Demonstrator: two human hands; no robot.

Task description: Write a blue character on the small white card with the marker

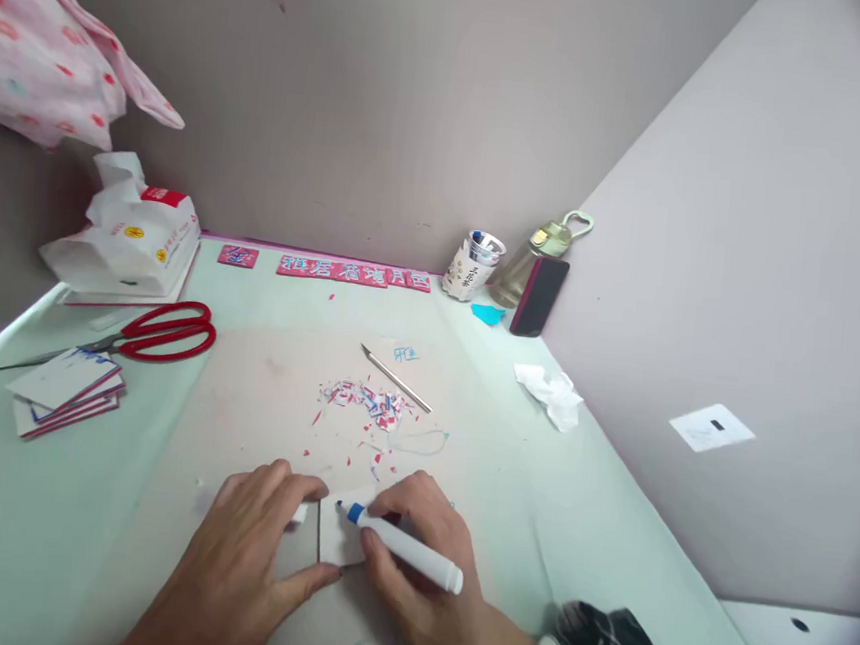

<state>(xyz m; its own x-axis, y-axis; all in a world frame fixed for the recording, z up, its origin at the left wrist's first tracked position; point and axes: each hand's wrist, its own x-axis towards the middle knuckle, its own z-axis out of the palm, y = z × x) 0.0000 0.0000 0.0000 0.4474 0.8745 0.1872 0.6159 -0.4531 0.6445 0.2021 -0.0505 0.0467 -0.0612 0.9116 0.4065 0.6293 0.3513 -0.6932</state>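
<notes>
One small white card [340,536] lies just below the heap of paper scraps [367,404], and it is the only card under your hands — plain white, roughly square, its left edge straight and clearly visible. Your left hand [251,558] lies flat beside it with the fingers spread, thumb and forefinger bracketing the card's left edge and pressing it down. Your right hand [420,563] pinches one white marker [399,546] with a blue collar, its tip resting on the card's upper part.

Above the card, the scraps are red, white and blue — too many to count. Just past them lies one slim craft knife [395,378]. Far left of the scraps sit one pair of red-handled scissors [150,333] and one stack of cards [68,393], with a white bag [132,236] beyond. Right of the scraps is one crumpled tissue [550,393]. At the back wall run several red strips [355,273], then one can [474,264], one bottle [537,257] and one dark phone [539,296].
</notes>
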